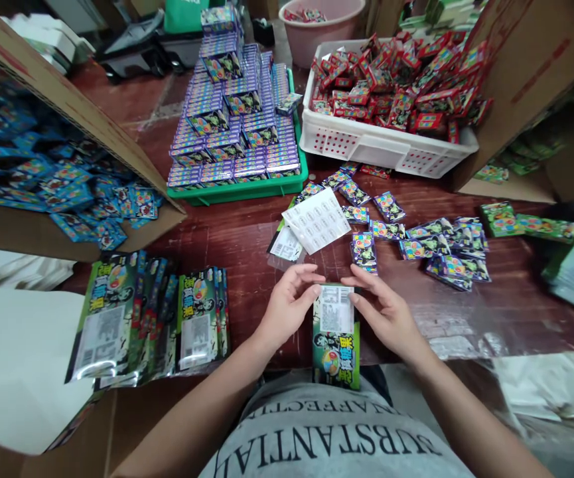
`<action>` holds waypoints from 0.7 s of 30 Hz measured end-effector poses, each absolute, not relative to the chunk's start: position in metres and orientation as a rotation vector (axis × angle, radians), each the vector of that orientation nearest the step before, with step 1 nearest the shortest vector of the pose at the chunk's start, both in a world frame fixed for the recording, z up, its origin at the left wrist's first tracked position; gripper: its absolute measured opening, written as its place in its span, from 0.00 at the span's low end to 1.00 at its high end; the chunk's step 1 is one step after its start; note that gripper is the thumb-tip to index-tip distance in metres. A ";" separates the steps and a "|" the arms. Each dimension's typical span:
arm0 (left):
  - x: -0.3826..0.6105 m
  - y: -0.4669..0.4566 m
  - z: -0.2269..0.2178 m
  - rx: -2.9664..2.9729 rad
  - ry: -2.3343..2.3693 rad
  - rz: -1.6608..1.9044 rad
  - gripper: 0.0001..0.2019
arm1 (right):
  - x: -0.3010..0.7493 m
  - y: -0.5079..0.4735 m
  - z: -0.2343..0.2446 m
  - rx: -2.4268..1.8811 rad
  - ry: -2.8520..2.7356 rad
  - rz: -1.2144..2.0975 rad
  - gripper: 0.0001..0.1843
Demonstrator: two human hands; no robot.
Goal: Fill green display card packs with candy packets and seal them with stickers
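Note:
A green printed pouch (335,335) with a white label near its top stands between my hands above my lap. My left hand (287,307) grips its upper left edge, thumb pressed on the label. My right hand (385,311) holds the upper right edge with thumb and fingers closed on it. Just beyond the hands lie a white sticker sheet (316,220) and loose purple candy packs (365,251) on the dark red table (237,245).
Stacks of green pouches (152,318) lie at the left. A green tray of purple boxes (239,119) and a white basket of red packs (391,143) stand at the back. Cardboard boxes flank both sides, the left one holding blue packs (52,179). Green packs (525,224) lie right.

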State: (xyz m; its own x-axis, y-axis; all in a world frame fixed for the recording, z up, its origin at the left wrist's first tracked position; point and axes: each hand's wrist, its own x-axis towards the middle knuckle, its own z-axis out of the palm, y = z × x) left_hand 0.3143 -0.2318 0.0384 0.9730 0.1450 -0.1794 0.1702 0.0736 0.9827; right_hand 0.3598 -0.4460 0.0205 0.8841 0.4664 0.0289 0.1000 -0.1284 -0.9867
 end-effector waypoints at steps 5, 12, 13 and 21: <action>0.313 -0.224 0.050 1.656 0.175 -0.120 0.07 | 0.365 -0.442 0.041 -1.714 -0.361 0.412 0.09; 0.323 -0.216 0.071 1.689 0.183 -0.242 0.07 | 0.372 -0.432 0.056 -1.672 -0.183 0.540 0.12; 0.325 -0.214 0.072 1.679 0.187 -0.256 0.08 | 0.374 -0.433 0.057 -1.674 -0.177 0.558 0.12; 0.318 -0.201 0.060 1.618 0.092 -0.286 0.10 | 0.382 -0.449 0.055 -1.751 -0.451 0.604 0.09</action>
